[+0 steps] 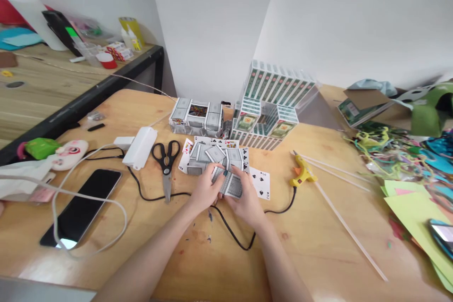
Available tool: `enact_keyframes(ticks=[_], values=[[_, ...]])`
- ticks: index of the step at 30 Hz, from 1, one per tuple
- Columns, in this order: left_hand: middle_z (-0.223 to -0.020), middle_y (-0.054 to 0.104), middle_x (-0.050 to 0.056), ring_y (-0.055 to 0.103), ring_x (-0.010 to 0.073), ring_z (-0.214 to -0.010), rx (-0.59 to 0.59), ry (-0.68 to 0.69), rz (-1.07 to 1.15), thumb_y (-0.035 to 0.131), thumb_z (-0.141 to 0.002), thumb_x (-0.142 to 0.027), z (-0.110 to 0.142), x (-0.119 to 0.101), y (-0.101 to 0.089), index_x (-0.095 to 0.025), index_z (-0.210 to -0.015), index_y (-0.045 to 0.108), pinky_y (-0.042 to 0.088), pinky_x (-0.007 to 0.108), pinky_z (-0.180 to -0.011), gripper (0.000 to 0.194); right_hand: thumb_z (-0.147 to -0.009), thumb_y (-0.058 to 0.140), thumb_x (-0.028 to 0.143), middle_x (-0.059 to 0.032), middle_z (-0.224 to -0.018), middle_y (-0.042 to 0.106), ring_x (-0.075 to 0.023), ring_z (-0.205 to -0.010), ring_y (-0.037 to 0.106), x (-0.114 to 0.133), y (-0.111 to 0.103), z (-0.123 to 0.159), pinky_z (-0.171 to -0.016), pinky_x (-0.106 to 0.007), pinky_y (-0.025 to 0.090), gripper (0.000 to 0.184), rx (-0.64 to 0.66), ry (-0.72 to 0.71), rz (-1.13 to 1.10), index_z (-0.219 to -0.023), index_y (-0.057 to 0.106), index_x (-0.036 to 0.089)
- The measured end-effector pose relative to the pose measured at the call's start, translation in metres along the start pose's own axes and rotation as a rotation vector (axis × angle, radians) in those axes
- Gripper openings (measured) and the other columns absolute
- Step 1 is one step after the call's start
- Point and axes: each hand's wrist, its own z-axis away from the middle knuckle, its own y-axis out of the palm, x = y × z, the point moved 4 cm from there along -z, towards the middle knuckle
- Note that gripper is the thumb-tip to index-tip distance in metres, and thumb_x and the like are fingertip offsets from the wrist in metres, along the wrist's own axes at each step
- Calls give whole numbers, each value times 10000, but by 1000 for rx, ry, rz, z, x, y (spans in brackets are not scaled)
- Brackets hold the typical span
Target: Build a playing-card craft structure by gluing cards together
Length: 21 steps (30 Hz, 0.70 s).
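Between them, my left hand (pixel 209 187) and my right hand (pixel 245 194) grip grey-backed playing cards (pixel 233 185) at the table's middle. The fingers of both hands are bent around the cards' edges. Just beyond my fingertips, more playing cards (pixel 201 155) lie in an overlapping heap, most showing grey backs and some showing faces. A face-up card (pixel 262 183) sticks out to the right of my right hand. Behind the heap stands a box-like block covered with playing cards (pixel 197 115). My palms hide the lower edge of the held cards.
Black scissors (pixel 166 165) lie left of the cards, near a white power strip (pixel 140 147) and a phone (pixel 83 207). Stacked card boxes (pixel 272 104) stand behind. To the right are a yellow glue gun (pixel 301 171), a glue stick (pixel 350 231) and coloured paper (pixel 417 222). A black cable (pixel 230 229) runs beneath my hands.
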Motion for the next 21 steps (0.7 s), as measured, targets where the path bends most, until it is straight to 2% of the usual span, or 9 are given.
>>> enact_keyframes(ticks=[3, 5, 7, 8, 10, 12, 14, 17, 21], values=[[-402, 456, -82, 449, 128, -285, 25, 2, 20, 531, -786, -368, 0, -2, -1, -218, -1052, 462, 332, 194, -286, 314, -703, 612, 174, -114, -1224, 500, -252, -1157, 470, -2, -2, 0, -988, -463, 386, 756, -9, -15, -35, -1360, 240, 222], [-435, 487, -73, 473, 126, -307, -11, 30, -3, 551, -774, -358, -1, -4, -5, -219, -1038, 472, 357, 197, -305, 309, -702, 647, 221, -118, -1251, 493, -248, -1163, 471, -4, -7, -1, -995, -459, 384, 828, 3, -32, -75, -1390, 187, 220], [-461, 507, -66, 484, 125, -316, -75, 43, -18, 548, -778, -367, -3, -5, -11, -220, -1039, 471, 359, 197, -311, 310, -714, 654, 274, -116, -1300, 466, -240, -1156, 482, -9, -18, -5, -974, -437, 413, 819, 8, -26, -121, -1396, 204, 227], [-462, 510, -64, 482, 124, -314, -108, 45, -14, 538, -785, -379, -4, -5, -13, -220, -1046, 469, 352, 194, -310, 313, -740, 630, 296, -110, -1315, 458, -235, -1141, 496, -12, -24, -9, -939, -415, 446, 725, -6, -5, -135, -1371, 277, 235], [-445, 505, -64, 461, 119, -300, -153, 42, 19, 501, -809, -407, -7, -4, -18, -217, -1060, 465, 331, 190, -303, 317, -815, 528, 301, -96, -1240, 524, -206, -1002, 573, -22, -38, -18, -828, -368, 506, 418, -88, 79, -115, -1226, 490, 234], [-430, 500, -62, 435, 114, -286, -172, 41, 63, 453, -832, -429, -9, -2, -20, -211, -1058, 461, 309, 187, -295, 314, -830, 478, 263, -83, -1093, 607, -202, -915, 583, -28, -47, -29, -742, -351, 517, 283, -138, 122, 9, -1082, 601, 222], [-438, 509, -57, 422, 110, -282, -183, 46, 108, 419, -845, -444, -11, -1, -20, -208, -1038, 451, 301, 188, -293, 307, -805, 492, 218, -71, -1009, 638, -213, -903, 570, -31, -48, -40, -765, -372, 495, 249, -142, 110, 150, -1005, 640, 222], [-451, 511, -58, 420, 107, -283, -195, 66, 171, 396, -849, -461, -13, -2, -22, -212, -1007, 431, 302, 192, -298, 297, -744, 552, 155, -75, -947, 649, -233, -921, 557, -34, -37, -55, -806, -387, 459, 253, -40, 100, 300, -970, 653, 209], [-473, 527, -58, 429, 106, -293, -176, 58, 195, 467, -816, -436, -15, -2, -26, -216, -1009, 422, 311, 197, -308, 296, -657, 634, 125, -65, -805, 650, -228, -810, 585, -42, -27, -65, -683, -332, 446, 208, 13, 241, 386, -855, 640, 190]])
